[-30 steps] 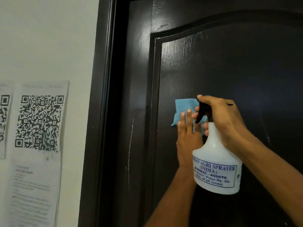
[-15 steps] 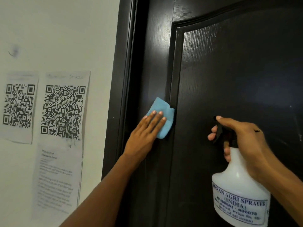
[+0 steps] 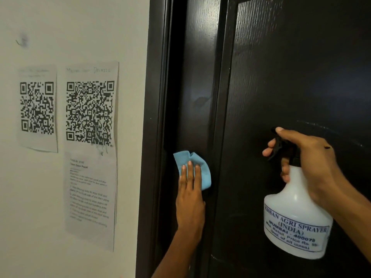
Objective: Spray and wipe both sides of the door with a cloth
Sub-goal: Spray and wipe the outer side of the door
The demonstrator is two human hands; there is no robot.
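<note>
Door (image 3: 281,77) face, dark wood: left hand (image 3: 189,199), fingers straight and together, presses blue cloth (image 3: 202,171) flat on left stile for full contact. Right hand (image 3: 313,165) curled round spray bottle (image 3: 295,221) neck, index on trigger, nozzle toward panel, ready.

Door (image 3: 301,77): near-black, glossy, wood-grain texture catching light on the panel, upper middle of the frame. Door frame (image 3: 154,117) left of it: same dark finish, smoother, duller. Cloth (image 3: 202,167) under the flat fingers of my left hand (image 3: 189,197): light blue, soft, matt, a few folds. Spray bottle (image 3: 291,213) gripped in my right hand (image 3: 313,163): smooth white plastic, slight sheen. Its trigger (image 3: 278,145): black plastic. Its label (image 3: 295,229): white with blue print. Wall (image 3: 80,27), left: off-white paint, matt, smudge upper left. Paper sheets (image 3: 90,137) on it: thin printed paper, matt, edges curling.
</note>
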